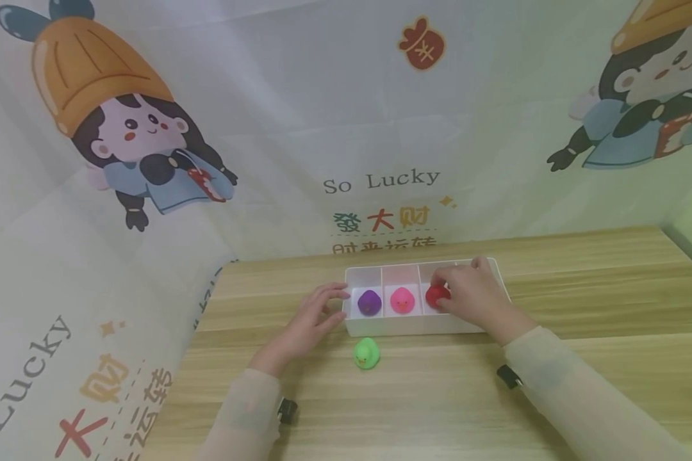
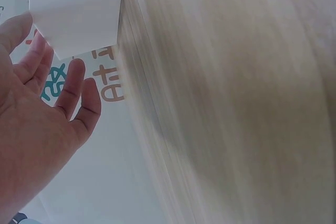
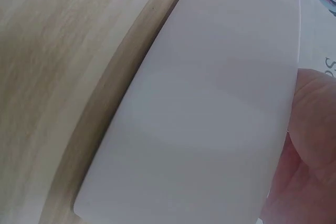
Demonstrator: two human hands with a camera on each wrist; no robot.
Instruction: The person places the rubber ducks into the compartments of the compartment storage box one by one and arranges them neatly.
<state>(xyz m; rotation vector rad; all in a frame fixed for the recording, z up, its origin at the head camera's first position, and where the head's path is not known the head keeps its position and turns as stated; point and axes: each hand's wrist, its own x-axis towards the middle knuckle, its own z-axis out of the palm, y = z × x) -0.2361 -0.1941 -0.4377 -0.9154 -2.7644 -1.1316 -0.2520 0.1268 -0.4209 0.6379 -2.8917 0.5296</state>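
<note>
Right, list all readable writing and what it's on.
"So Lucky": backdrop, centre
"發大财": beneath
"时来运转": beneath that, partly cut off
"Lucky": backdrop, left side
"大财": same side
"运转": same side
Red pouch print: unclear sign
Teal writing beside table: unreadable

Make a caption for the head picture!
Right hand grips red toy; purple duck and pink duck sit in the tray, green duck outside.

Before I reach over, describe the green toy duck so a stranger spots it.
On the wood-grain table, find the long white divided tray. Just outside its near wall, toward the left end, sits the green toy duck. Unlike the purple duck and pink duck, each in a compartment, it rests on bare wood.
</note>
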